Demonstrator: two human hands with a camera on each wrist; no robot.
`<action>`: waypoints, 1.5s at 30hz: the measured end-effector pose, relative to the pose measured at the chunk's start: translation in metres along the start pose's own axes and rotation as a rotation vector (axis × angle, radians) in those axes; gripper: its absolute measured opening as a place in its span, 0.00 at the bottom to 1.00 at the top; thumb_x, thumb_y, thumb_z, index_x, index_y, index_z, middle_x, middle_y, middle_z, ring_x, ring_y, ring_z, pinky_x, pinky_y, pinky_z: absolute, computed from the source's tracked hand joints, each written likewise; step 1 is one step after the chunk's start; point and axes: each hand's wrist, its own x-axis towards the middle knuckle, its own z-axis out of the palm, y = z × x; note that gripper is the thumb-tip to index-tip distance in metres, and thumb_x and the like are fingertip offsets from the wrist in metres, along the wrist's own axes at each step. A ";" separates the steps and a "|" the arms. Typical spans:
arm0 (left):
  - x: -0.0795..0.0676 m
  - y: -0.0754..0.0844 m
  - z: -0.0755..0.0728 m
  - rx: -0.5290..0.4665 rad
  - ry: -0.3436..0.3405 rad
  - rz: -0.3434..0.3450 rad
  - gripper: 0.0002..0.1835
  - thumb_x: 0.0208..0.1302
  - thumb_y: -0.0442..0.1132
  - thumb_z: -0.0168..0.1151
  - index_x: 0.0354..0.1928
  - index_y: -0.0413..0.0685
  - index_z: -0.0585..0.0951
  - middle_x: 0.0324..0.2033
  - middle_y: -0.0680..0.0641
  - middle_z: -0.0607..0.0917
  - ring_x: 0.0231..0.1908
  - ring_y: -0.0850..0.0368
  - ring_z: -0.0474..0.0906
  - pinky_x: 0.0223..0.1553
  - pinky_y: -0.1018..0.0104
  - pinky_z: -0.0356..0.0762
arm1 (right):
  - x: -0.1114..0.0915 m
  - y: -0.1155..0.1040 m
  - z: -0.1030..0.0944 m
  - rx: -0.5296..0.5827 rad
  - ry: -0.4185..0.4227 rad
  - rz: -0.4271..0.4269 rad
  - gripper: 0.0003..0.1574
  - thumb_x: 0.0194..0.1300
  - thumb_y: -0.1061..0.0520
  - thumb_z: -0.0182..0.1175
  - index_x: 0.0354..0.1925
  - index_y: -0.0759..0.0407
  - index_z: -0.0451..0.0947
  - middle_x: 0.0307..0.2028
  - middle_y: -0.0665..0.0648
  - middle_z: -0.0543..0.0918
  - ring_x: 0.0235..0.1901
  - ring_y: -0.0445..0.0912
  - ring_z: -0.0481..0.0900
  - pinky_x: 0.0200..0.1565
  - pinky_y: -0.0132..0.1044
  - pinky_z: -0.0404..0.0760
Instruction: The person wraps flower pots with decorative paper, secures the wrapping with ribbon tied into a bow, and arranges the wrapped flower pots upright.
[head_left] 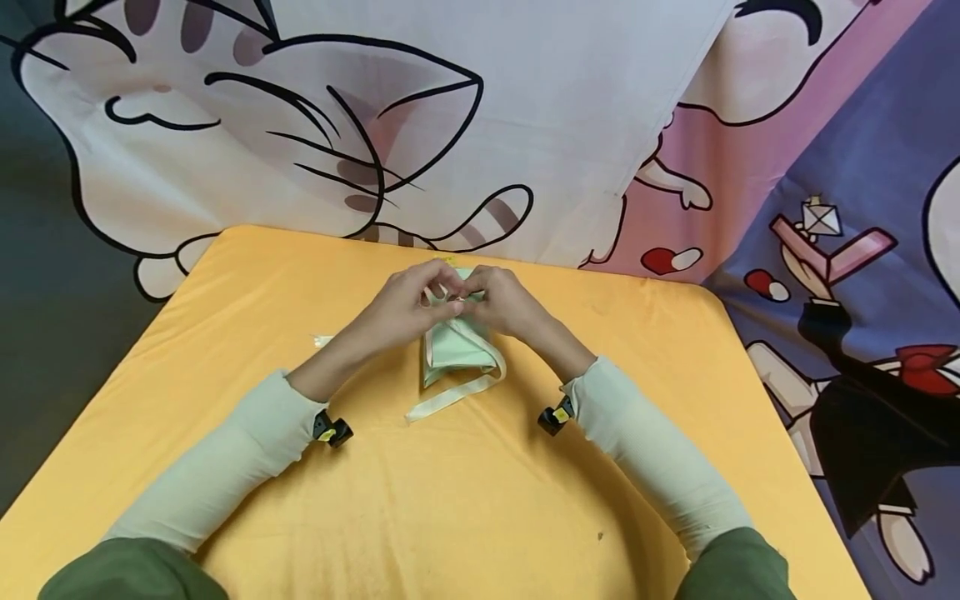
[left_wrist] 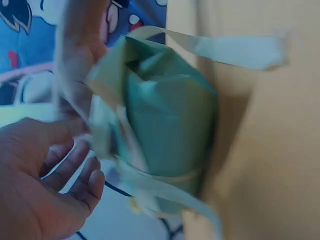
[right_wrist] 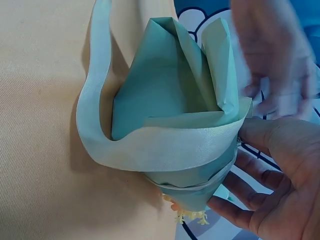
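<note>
A small bouquet (head_left: pixel 456 346) wrapped in mint-green paper lies on the table, with yellow blossoms (right_wrist: pixel 192 215) peeking out at its far end. A pale ribbon (right_wrist: pixel 165 148) circles the wrap, and one loose tail (head_left: pixel 457 398) curves onto the cloth. Above the bouquet, both hands meet at the fingertips. My left hand (head_left: pixel 411 304) pinches the ribbon at the bouquet's side between thumb and forefinger, its other fingers loosely bent. With thumb and fingers, my right hand (head_left: pixel 506 304) holds the ribbon against the wrap. In the right wrist view, the left hand is blurred.
A yellow cloth (head_left: pixel 420 508) covers the table. Beside the left wrist lies a small white scrap (head_left: pixel 322 341). Printed curtains (head_left: pixel 570 125) with cartoon figures hang behind the table and along its right side. A wrist camera (head_left: pixel 332 429) is strapped to each sleeve.
</note>
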 end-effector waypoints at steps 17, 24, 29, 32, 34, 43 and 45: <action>0.003 -0.027 0.005 0.024 0.054 -0.136 0.08 0.77 0.34 0.74 0.52 0.43 0.86 0.48 0.42 0.91 0.52 0.47 0.87 0.61 0.49 0.88 | -0.006 -0.006 -0.005 0.000 -0.060 0.030 0.12 0.83 0.61 0.64 0.54 0.62 0.93 0.55 0.62 0.90 0.55 0.54 0.85 0.57 0.49 0.86; 0.006 -0.025 0.009 0.005 0.076 -0.123 0.11 0.74 0.32 0.76 0.53 0.44 0.85 0.46 0.43 0.94 0.50 0.46 0.90 0.59 0.51 0.89 | -0.011 -0.013 0.000 -0.034 0.035 0.046 0.13 0.84 0.55 0.66 0.50 0.60 0.94 0.49 0.60 0.93 0.48 0.52 0.84 0.54 0.48 0.84; 0.007 -0.025 0.010 0.005 0.101 -0.139 0.14 0.70 0.32 0.80 0.53 0.44 0.86 0.44 0.43 0.94 0.48 0.47 0.91 0.56 0.52 0.90 | -0.010 -0.019 0.002 -0.044 0.044 0.068 0.14 0.86 0.53 0.64 0.44 0.58 0.92 0.39 0.57 0.91 0.35 0.47 0.78 0.42 0.40 0.77; 0.008 -0.025 0.012 0.034 0.130 -0.149 0.12 0.70 0.31 0.79 0.51 0.44 0.87 0.42 0.44 0.93 0.45 0.48 0.90 0.53 0.55 0.89 | -0.007 -0.023 0.004 -0.040 0.033 0.082 0.15 0.87 0.53 0.63 0.43 0.58 0.90 0.37 0.59 0.90 0.29 0.48 0.74 0.39 0.41 0.75; 0.008 -0.026 0.014 0.057 0.153 -0.158 0.11 0.70 0.29 0.76 0.51 0.43 0.88 0.40 0.44 0.92 0.43 0.48 0.89 0.52 0.55 0.87 | -0.008 -0.026 0.005 -0.031 0.031 0.100 0.13 0.87 0.51 0.63 0.49 0.58 0.90 0.43 0.60 0.92 0.35 0.50 0.81 0.44 0.43 0.82; 0.006 -0.028 0.016 -0.007 0.145 -0.204 0.11 0.72 0.35 0.80 0.53 0.43 0.92 0.42 0.43 0.95 0.41 0.49 0.92 0.44 0.62 0.89 | -0.047 -0.016 -0.004 0.153 -0.043 0.382 0.46 0.65 0.37 0.84 0.62 0.60 0.71 0.55 0.62 0.80 0.54 0.55 0.81 0.55 0.46 0.84; 0.006 -0.028 0.016 -0.010 0.151 -0.205 0.10 0.72 0.36 0.80 0.52 0.44 0.93 0.42 0.43 0.96 0.40 0.51 0.91 0.43 0.65 0.88 | -0.058 -0.008 -0.006 0.188 -0.135 0.394 0.38 0.66 0.40 0.84 0.56 0.60 0.74 0.49 0.59 0.80 0.47 0.52 0.79 0.48 0.42 0.81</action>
